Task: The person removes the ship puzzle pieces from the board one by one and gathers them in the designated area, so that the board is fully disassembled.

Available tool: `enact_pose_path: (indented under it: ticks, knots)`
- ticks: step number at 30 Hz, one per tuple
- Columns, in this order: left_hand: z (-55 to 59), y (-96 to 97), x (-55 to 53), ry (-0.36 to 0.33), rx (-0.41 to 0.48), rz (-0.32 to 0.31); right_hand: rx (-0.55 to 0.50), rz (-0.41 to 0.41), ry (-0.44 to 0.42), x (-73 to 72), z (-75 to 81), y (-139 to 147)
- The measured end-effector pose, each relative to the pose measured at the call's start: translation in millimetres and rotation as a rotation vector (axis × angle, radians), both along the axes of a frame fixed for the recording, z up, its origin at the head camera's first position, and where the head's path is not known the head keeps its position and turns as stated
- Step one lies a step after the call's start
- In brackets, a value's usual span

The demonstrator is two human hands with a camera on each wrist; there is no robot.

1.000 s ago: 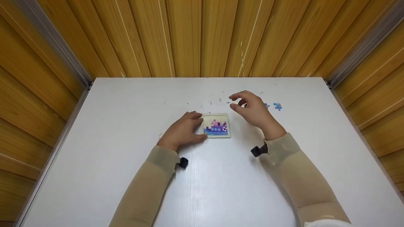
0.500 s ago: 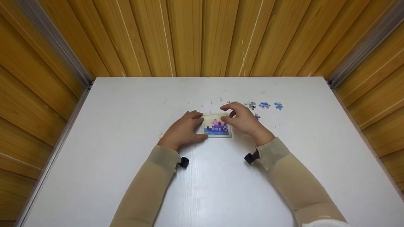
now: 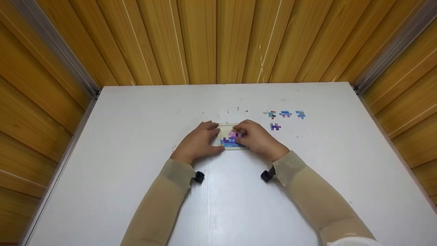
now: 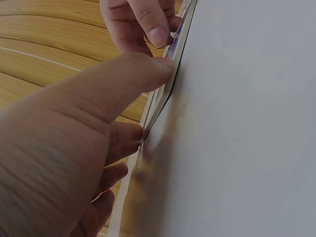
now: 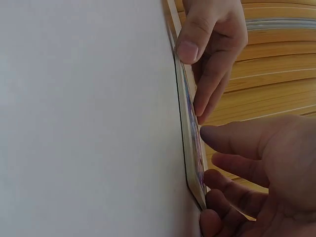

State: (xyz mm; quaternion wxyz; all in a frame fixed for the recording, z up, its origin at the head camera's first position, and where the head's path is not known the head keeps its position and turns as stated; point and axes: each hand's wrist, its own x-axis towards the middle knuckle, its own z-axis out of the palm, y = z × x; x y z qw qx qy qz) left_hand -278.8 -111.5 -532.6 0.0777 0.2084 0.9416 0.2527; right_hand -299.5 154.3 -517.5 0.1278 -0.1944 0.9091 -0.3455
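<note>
A small square puzzle tray (image 3: 225, 128) with a pale border lies on the white table, its lower part filled with a purple and pink boat over blue water. My left hand (image 3: 198, 142) holds the tray's left side, thumb (image 4: 158, 69) at the near corner and fingers at the far one. Over the tray's right half is my right hand (image 3: 261, 140), its thumb and index fingertips right at the picture's surface. I cannot tell whether a puzzle piece is between them. From low at the side, the right wrist view shows the right thumb (image 5: 222, 137) close to the puzzle's face.
Several loose puzzle pieces lie to the right: a multicoloured one (image 3: 272, 114), a blue striped one (image 3: 285, 114), a blue one (image 3: 300, 114) and a purple one (image 3: 275, 126). Small dark marks (image 3: 238, 108) dot the table behind the tray. Wood-patterned walls (image 3: 201, 41) stand around.
My right hand has moved left and nearer, from beside the loose pieces onto the tray's right half, uncovering those pieces. The left hand has stayed at the tray.
</note>
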Motion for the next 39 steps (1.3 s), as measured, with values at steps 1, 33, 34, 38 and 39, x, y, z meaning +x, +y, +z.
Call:
enact_pose_path:
  ticks: [1, 33, 34, 38, 39]
  knots:
    - [0.0, -0.1, -0.1, 0.002, -0.001, 0.000, 0.003, 0.007, 0.010, 0.1, -0.8, -0.9]
    - [-1.7, 1.6, 0.9, 0.020, -0.028, 0.004, 0.059, 0.025, 0.061, 0.0, -8.9, -9.5]
    - [-1.8, 1.5, 0.8, 0.021, -0.027, 0.004, 0.055, 0.024, 0.060, 0.1, -9.1, -9.5]
    - [-1.7, 1.4, 0.5, 0.017, -0.022, 0.006, 0.040, 0.020, 0.066, 0.4, -9.0, -9.0]
    - [-1.7, 1.4, 0.3, 0.017, -0.021, 0.006, 0.036, 0.021, 0.071, 0.7, -8.9, -8.8]
